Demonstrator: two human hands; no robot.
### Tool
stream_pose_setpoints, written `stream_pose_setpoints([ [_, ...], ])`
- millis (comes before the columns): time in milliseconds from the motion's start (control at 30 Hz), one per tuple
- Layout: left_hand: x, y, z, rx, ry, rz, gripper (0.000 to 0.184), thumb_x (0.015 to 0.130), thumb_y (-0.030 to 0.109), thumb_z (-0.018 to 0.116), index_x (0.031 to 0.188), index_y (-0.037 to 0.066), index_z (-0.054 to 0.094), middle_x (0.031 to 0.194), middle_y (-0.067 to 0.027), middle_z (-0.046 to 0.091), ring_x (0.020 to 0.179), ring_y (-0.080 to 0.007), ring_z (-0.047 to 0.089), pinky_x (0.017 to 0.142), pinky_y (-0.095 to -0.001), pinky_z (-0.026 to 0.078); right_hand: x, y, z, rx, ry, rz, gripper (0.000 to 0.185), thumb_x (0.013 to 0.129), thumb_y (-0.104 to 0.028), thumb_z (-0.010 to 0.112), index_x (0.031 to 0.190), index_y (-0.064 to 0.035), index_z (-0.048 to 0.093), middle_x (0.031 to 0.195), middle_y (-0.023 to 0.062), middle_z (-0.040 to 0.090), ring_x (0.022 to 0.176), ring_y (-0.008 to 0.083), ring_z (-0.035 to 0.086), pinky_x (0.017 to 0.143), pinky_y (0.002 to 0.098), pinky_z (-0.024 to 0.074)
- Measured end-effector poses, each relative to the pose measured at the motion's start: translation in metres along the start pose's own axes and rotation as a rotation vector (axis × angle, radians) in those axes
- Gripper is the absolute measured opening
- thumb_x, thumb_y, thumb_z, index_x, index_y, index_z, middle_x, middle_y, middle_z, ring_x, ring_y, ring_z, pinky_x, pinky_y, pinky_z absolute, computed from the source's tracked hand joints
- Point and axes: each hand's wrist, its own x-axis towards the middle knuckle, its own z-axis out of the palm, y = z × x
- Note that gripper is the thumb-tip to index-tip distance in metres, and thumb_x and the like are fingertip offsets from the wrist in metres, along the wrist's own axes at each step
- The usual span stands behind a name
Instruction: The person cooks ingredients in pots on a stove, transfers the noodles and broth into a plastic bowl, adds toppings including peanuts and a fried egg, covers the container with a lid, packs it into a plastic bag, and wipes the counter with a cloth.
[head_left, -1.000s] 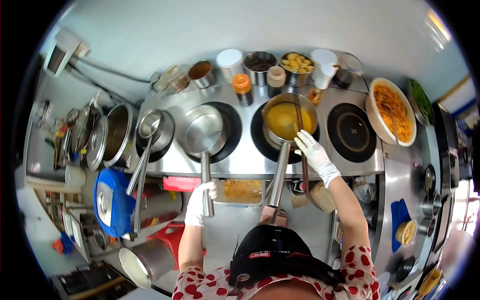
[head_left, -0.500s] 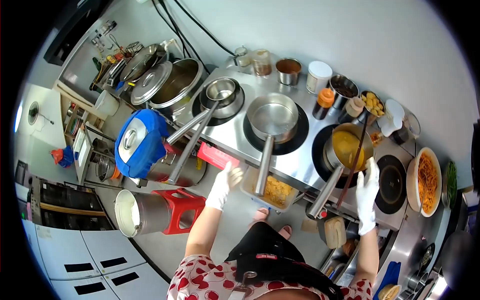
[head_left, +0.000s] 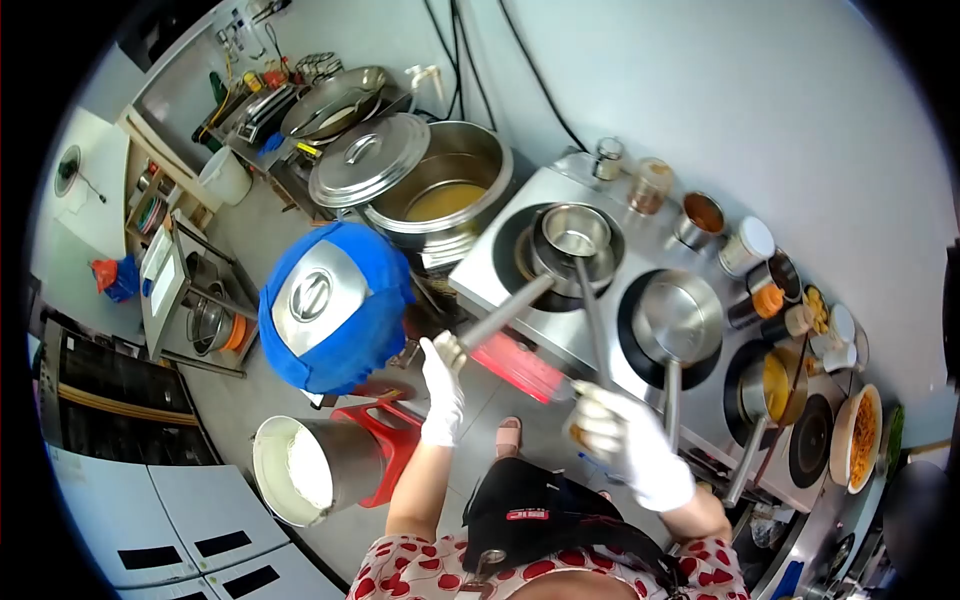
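Observation:
Both my hands wear white gloves. My right hand [head_left: 625, 440] is closed around the lower end of the long handle of a small metal dipper [head_left: 577, 230]. The dipper's bowl sits inside a metal saucepan [head_left: 575, 280] on the left burner. My left hand [head_left: 442, 390] is at the end of that saucepan's handle [head_left: 505, 315], fingers raised and apart; whether they touch it I cannot tell. A red-lidded container [head_left: 515, 365] shows below the counter edge, between my hands.
Another saucepan [head_left: 677, 315] stands on the middle burner, and a pan of yellow liquid [head_left: 775, 385] to its right. A large stockpot [head_left: 450, 205], a blue-wrapped lidded pot [head_left: 335, 305], a red stool [head_left: 380, 450] and a metal bucket [head_left: 300, 470] are left. Noodles [head_left: 862, 440] sit far right.
My view has turned and shifted left along the stove. My right hand has left the yellow-liquid pan and taken the dipper's handle. My left hand has come up to the left saucepan's handle.

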Motion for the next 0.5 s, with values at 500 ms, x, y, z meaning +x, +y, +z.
stream_pose_setpoints([
  [500, 0.031, -0.020, -0.163, 0.211, 0.246, -0.189, 0.029, 0.097, 0.029, 0.048, 0.100, 0.002, 0.060, 0.087, -0.0065, 0.065, 0.073, -0.0144, 0.061, 0.066, -0.0270, 0.049, 0.218, -0.141, 0.105, -1.189, 0.214, -0.054, 0.014, 0.088, -0.014, 0.055, 0.095, -0.0034, 0.050, 0.064, -0.0009, 0.049, 0.043, 0.0062, 0.044, 0.034, 0.0200, 0.0365],
])
